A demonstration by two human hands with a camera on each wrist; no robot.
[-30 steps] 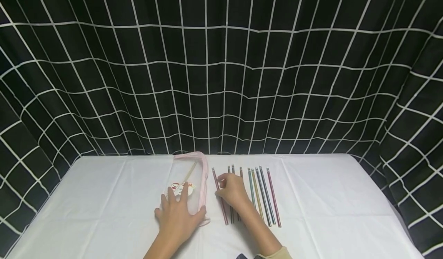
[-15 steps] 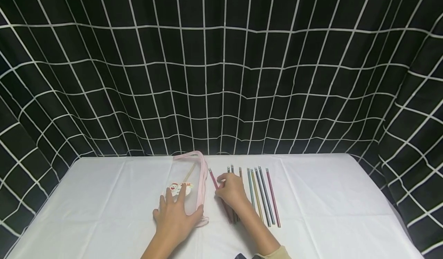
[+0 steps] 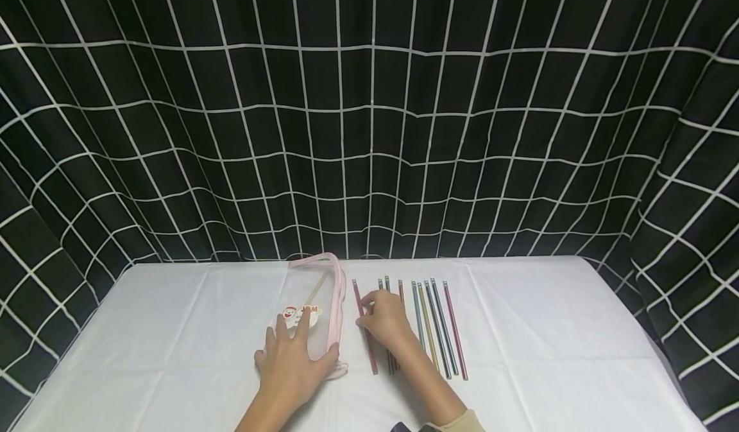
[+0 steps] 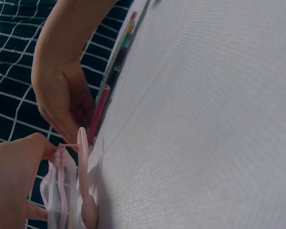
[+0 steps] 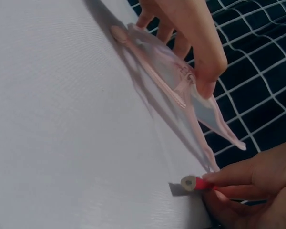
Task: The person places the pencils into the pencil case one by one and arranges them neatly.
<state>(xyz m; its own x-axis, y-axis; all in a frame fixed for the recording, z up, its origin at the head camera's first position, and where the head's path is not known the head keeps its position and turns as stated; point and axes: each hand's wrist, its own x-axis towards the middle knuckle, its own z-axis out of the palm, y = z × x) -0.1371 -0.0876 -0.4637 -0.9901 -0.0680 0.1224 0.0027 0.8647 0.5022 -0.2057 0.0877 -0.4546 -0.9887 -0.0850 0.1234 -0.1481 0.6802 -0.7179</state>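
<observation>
Fingers: L hand (image 3: 293, 366) spread wide, laid on pouch (image 3: 338, 291), thumb at zip side; R hand (image 3: 388, 319) narrow, pinching red pencil (image 3: 371, 353).
Tabletop (image 3: 543, 342): white cloth on it could prob. ruck up if L hand shoves sideways; looks softly creased.
Pouch: L of tabletop ctr., far end at far edge. Could slip over that edge if pushed fwd, I'd guess, or skid if L hand pressure drops. Looks clear, limp, pink-trimmed, w/ printed badge (image 3: 314, 318); pale stick (image 3: 315, 289) shows thru.
Pencil row (image 3: 428, 323): R of pouch, pointing twd far edge; teal, ochre, dark & reddish. R forearm, if low, could knock some & start a roll.
Red pencil: btwn pouch & row, slanted, far tip leaning twd left edge. Held approx. mid-length, so ends might swing & snag pouch trim if grip's loose. Looks slim, straight; one end blunt, pale w/ dark core. Can't tell if it touches cloth.
Zip tail (image 5: 151, 71): loose at pouch's near end; might catch pencil.
</observation>
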